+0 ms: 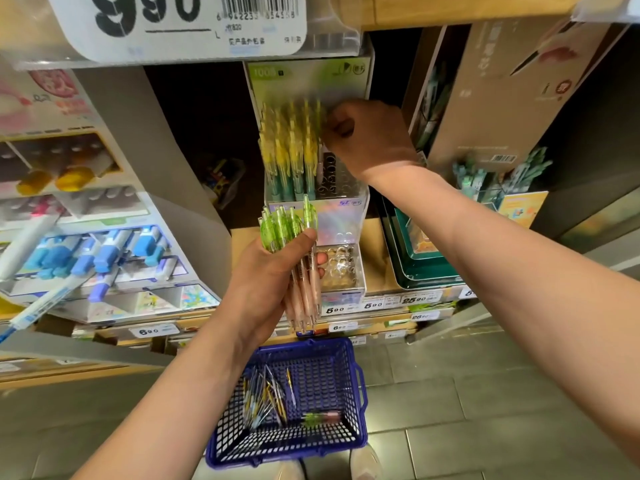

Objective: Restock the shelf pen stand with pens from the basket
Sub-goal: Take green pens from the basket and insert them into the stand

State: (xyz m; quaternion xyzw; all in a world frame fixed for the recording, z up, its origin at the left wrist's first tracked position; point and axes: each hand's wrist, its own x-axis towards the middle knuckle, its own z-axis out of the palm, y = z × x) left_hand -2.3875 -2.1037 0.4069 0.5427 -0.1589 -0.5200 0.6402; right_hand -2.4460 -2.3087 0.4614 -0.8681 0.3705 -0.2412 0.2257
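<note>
A: Where is the left grip?
B: The left grip (266,282) is low in the middle, in front of the stand (343,220), clenched round a bunch (301,271) of pens. The thumb lies across the front and fingertips show on the far side. The bunch stands nearly upright, green tops up, with peach barrels and tips hanging out below the palm.
A: And the right one?
B: The right grip (370,136) is up at the stand's top tier, fingers curled in against the tops of the yellow pens (291,157) standing there. That spot is blurred, so I cannot tell whether it pinches a pen or holds nothing.
A: How does the stand look?
B: It is clear plastic, stepped, on the shelf (375,271). The yellow pens fill the left side of the top tier, upright and tight together. Right of them, under the right wrist, rows of round holes show. The lower tier, just behind the left fingertips, shows round holes too.
A: The basket?
B: The basket (277,448) is blue, on the floor (485,393) below the shelf, under the left forearm. Loose pens (266,400) lie heaped at its left side, and one green pen (317,418) lies apart from them, nearer the person.
A: Anything else close by?
B: Price tags (372,304) run along the shelf edge under the stand.
</note>
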